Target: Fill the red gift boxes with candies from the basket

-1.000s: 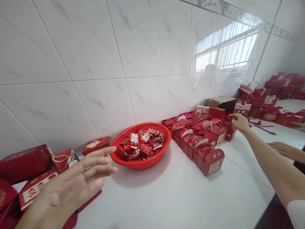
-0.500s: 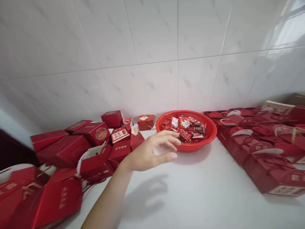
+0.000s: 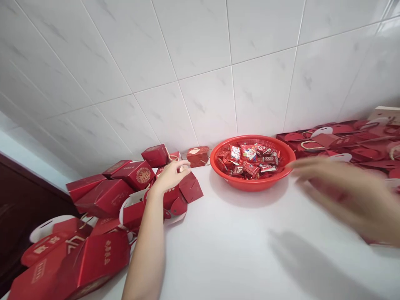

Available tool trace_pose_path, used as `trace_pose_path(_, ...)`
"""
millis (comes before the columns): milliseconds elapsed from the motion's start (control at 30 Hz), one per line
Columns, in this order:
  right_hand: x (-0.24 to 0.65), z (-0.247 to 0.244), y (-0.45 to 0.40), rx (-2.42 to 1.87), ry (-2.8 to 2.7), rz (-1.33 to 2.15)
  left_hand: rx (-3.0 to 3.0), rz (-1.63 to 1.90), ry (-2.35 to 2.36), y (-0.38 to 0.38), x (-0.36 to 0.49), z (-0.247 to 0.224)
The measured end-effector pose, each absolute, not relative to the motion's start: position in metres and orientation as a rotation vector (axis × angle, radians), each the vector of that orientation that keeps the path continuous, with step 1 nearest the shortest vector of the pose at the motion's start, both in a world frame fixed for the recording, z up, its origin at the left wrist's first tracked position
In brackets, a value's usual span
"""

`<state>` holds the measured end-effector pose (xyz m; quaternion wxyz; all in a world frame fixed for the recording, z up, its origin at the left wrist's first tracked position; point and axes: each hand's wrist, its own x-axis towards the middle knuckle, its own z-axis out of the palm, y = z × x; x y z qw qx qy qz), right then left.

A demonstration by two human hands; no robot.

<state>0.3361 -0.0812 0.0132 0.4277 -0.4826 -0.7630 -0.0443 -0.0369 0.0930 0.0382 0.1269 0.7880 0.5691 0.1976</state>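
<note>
My left hand [image 3: 171, 176] is over the red gift boxes at the left, thumb and fingers slightly apart, close to the top of a small red box [image 3: 191, 187]. Whether the fingertips touch that box is hard to see. My right hand [image 3: 346, 193] is smeared by motion, to the right of the red plastic basket [image 3: 252, 185]; its fingers cannot be made out clearly. Inside the basket lie several wrapped candies [image 3: 250, 154] in red, white and brown wrappers.
A heap of closed and partly open red boxes [image 3: 106, 196] covers the left side. Rows of red boxes with cord handles [image 3: 346, 143] stand at the right. Behind the white tabletop [image 3: 218, 250] rises a tiled wall [image 3: 203, 104]. One small box [image 3: 198, 157] sits against it.
My left hand has moved left, from in front of the basket to over the boxes. My right hand has come into view at the right. The camera view has shifted.
</note>
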Motion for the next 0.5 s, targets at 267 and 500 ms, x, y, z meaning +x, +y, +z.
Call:
trace_pose_path(267,0.185,-0.077,-0.082,-0.647,-2.693,0.191,2.284,0.316,1.824,0.106,-0.033,0.022)
trace_pose_path(500,0.144,-0.154,-0.09,-0.512,-2.547,0.137,2.273,0.349,1.781,0.108,-0.038,0.024)
